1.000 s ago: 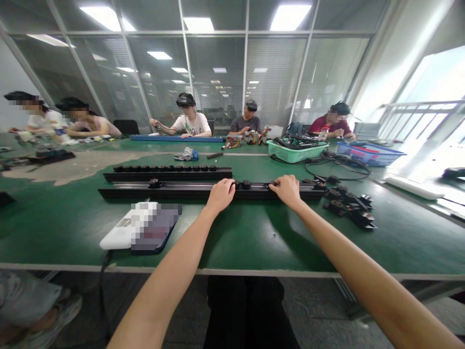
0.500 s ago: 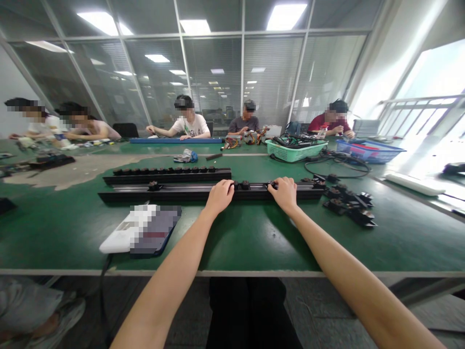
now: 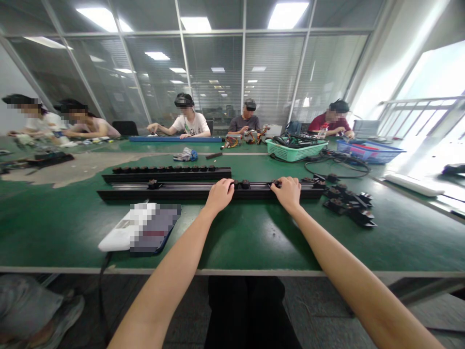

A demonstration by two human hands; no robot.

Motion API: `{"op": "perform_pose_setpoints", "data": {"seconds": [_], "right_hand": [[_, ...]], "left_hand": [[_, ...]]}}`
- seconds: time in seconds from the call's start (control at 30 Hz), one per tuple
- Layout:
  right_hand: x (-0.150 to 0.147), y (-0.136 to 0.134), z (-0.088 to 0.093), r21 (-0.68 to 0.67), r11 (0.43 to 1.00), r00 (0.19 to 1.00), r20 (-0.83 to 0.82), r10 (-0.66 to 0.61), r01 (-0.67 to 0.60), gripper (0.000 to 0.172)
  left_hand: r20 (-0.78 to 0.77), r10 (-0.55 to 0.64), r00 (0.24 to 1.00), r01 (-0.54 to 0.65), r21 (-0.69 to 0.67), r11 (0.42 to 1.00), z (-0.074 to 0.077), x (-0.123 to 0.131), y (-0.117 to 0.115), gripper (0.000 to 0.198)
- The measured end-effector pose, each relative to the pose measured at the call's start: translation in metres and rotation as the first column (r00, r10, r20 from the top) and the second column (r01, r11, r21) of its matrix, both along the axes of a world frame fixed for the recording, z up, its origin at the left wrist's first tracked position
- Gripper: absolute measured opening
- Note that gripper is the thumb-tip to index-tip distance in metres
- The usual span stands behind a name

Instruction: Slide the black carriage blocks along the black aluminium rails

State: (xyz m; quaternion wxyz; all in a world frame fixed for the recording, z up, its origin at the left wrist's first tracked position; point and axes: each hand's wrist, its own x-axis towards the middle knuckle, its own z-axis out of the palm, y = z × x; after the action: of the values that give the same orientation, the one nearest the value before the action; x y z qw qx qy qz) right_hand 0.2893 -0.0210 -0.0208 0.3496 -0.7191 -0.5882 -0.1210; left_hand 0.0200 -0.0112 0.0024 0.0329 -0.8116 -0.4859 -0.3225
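A long black rail (image 3: 181, 191) lies across the green table (image 3: 254, 237) in front of me, with a few small black sockets set in it. My left hand (image 3: 219, 195) rests on the rail near its middle, fingers curled over a socket. My right hand (image 3: 288, 193) is further right on the same rail, fingers closed on a small black socket (image 3: 276, 183). Two more sockets (image 3: 242, 184) sit in the rail between my hands. A second rail (image 3: 167, 173), filled with several sockets, lies just behind.
Loose black sockets (image 3: 348, 206) lie to the right of the rail. A white device and a dark phone (image 3: 140, 235) lie front left. A green basket of cables (image 3: 296, 150) and a blue basket (image 3: 368, 152) stand at the back right. Several people sit at the table's far side.
Both hands stay on the rail; the right hand shifts slightly along it. The view wobbles a little.
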Motion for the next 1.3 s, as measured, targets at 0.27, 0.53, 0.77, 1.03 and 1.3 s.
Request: {"op": "perform_pose_setpoints", "data": {"seconds": [0.27,0.53,0.77,1.03,1.3], "right_hand": [[0.0014,0.0005,0.0004,-0.021,1.000,1.000,-0.013,-0.014,0.014,0.035],[-0.0014,-0.0015,0.0040,-0.088,0.996,0.999,-0.018,-0.031,0.029,0.039],[-0.0008,-0.0014,0.0055,-0.129,0.991,0.999,0.005,-0.035,0.035,0.041],[0.0005,-0.0031,0.0074,-0.130,0.991,0.999,0.030,-0.014,0.018,0.042],[0.0014,-0.0030,0.0076,-0.134,0.990,0.999,0.028,-0.033,0.037,0.043]], "left_hand": [[0.011,-0.004,1.000,0.004,-0.012,1.000,-0.0005,0.0000,0.0005,0.033],[0.005,0.003,1.000,-0.003,-0.012,1.000,0.0005,0.0001,-0.0006,0.033],[0.000,-0.008,1.000,0.008,-0.005,1.000,-0.0011,-0.0003,0.0014,0.033],[0.002,-0.009,1.000,0.010,-0.011,1.000,-0.0012,-0.0005,0.0019,0.034],[0.005,-0.009,1.000,0.009,-0.005,1.000,-0.0016,-0.0003,0.0027,0.033]]}}
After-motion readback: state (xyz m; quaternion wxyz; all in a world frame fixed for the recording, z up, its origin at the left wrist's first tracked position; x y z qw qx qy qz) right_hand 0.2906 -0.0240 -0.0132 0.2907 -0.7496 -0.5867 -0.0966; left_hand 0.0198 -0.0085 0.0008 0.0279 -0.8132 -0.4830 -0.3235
